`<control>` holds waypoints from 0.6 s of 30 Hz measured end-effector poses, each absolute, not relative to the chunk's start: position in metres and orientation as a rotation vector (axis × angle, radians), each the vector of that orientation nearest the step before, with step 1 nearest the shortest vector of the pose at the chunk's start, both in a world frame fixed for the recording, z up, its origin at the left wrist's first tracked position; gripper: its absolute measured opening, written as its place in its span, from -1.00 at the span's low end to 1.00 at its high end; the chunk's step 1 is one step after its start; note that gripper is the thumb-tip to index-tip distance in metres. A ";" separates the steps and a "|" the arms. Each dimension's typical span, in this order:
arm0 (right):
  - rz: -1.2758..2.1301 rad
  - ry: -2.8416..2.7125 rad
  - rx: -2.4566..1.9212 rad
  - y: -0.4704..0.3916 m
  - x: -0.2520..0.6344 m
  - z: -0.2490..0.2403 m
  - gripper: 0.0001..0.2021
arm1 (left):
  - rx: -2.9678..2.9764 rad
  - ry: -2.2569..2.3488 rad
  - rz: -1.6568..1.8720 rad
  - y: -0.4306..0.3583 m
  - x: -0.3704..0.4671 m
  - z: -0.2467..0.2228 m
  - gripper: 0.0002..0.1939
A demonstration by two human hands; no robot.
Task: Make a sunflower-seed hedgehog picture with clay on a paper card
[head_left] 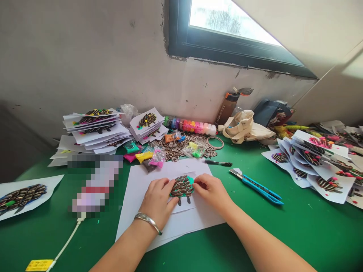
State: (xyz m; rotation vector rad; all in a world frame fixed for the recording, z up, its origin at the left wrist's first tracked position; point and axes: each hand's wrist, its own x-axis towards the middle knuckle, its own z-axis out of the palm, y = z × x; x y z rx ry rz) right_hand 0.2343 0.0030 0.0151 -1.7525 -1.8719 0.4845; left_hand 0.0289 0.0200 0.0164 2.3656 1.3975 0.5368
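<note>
A picture of sunflower seeds (182,186) pressed onto green clay (190,182) lies in front of me, on a small white card (184,207). Two dark leg shapes show beneath the seeds. My left hand (159,196), with a silver bangle at the wrist, rests on the card's left side, thumb and forefinger spread at the seeds' edge. At the clay's right edge, the fingertips of my right hand (210,189) are pinched together. Whatever they hold is hidden. Larger white sheets (136,196) lie under the card.
Behind the sheets are loose sunflower seeds (181,146), bagged clay (144,155), a tape roll (215,142) and a pen (217,163). A blue utility knife (256,187) lies right. Stacked seed pictures (95,130) stand left, others (309,158) right. A cable (66,241) crosses the front left.
</note>
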 end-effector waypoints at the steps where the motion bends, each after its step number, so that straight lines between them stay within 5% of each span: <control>1: 0.469 -1.868 -1.747 0.008 0.235 0.018 -0.86 | 2.363 1.398 0.535 0.020 0.029 0.017 -0.60; 18: 0.100 -2.345 -1.752 0.106 0.180 0.031 -0.80 | 2.314 1.404 0.429 0.018 0.028 0.024 -0.59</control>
